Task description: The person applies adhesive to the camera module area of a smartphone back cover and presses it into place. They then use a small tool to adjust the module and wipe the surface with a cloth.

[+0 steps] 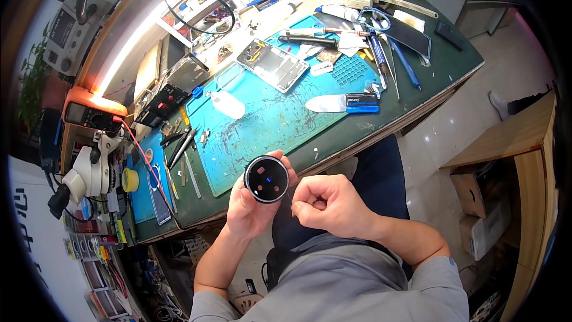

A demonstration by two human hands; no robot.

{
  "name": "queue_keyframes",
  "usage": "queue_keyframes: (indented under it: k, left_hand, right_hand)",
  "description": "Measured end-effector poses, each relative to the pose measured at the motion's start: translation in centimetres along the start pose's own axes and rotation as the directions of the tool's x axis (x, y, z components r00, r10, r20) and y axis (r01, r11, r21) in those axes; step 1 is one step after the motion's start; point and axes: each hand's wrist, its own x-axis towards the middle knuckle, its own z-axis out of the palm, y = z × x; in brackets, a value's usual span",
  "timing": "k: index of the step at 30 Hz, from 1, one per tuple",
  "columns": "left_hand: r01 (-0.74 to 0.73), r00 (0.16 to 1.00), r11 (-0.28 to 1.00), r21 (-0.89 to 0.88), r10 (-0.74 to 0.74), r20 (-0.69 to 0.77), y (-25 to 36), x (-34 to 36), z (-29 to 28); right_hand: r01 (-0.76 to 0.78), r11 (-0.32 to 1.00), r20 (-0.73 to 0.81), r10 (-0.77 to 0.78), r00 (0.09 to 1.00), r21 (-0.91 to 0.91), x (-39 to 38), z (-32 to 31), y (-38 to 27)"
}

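My left hand [245, 209] is wrapped round the edge of a round black glossy disc [260, 186] with a silver rim and several small openings, which looks like a phone's camera lens cover. A small blue glint shows near its middle. Close beside it, my right hand [325, 204] is closed, thumb against fingers, apart from the disc. Whatever those fingers may hold is hidden or too small to make out. Both hands are raised in front of the bench edge, above my lap. Beyond them, an opened phone frame [289, 70] lies on the blue work mat [274, 125].
On the mat are a thin pry blade [326, 104] with a blue-black handle and a white bottle [229, 105]. Tweezers [182, 148] and a phone [158, 203] lie at the left. An orange multimeter [95, 111] and a white microscope [86, 173] stand along the left side.
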Motion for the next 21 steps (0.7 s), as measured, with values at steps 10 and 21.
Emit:
queue_keyframes:
  k: [10, 21]
  left_hand:
    - [0.077, 0.997, 0.991, -0.111, -0.077, 0.004, 0.4, -0.3, -0.5]
    - [0.118, 0.993, 0.972, -0.205, -0.114, 0.031, 0.0, -0.5, 0.5]
  right_hand:
    - [0.239, 0.928, -0.033, -0.259, 0.965, -0.287, -1.5, 0.9, -1.6]
    - [0.527, 0.348, 0.115, -0.742, 0.66, -0.775, -0.2, 0.1, 0.3]
